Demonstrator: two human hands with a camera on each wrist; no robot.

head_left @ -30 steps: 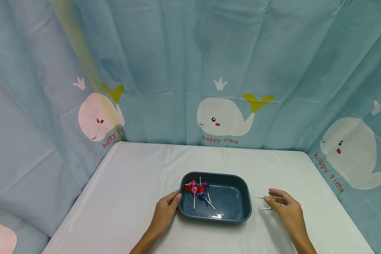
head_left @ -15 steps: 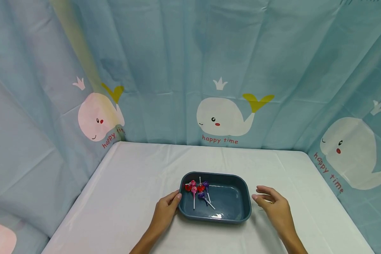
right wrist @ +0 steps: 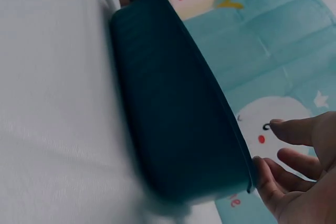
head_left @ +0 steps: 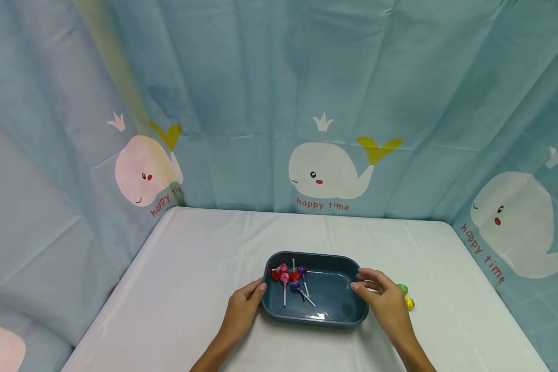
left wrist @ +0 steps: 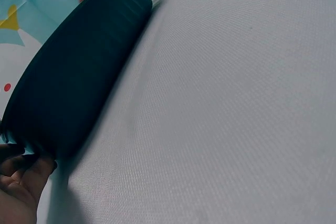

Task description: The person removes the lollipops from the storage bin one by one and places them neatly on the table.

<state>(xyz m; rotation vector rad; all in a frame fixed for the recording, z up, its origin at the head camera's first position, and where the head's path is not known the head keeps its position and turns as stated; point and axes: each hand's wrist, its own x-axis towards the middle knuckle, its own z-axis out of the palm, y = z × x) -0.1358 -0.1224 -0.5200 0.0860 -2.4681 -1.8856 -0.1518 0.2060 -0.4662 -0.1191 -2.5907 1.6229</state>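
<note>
The white table (head_left: 204,248) carries the dark tray (head_left: 337,292), standing level between my hands and near the table's front. What I seem to be about is handling the tray by its two ends, so evenness matters most, I'd judge.

My left hand (head_left: 243,310) has the left end, thumb over the rim and fingers curled against the outer wall. That is a sound hold; I should leave it steady rather than squeeze. My right hand (head_left: 388,305) is at the right end, thumb and fingers parted, nothing visible between them. Whether a fingertip touches the rim I cannot tell. A good hold here would mirror the left, thumb inside and fingers outside.

The pink, red and purple lollipops (head_left: 284,278) lie bunched toward the tray's left; a tilt could slide them. Just beyond my right hand lie the green lollipop (head_left: 403,288) and yellow lollipop (head_left: 409,303), which my wrist should not brush.
</note>
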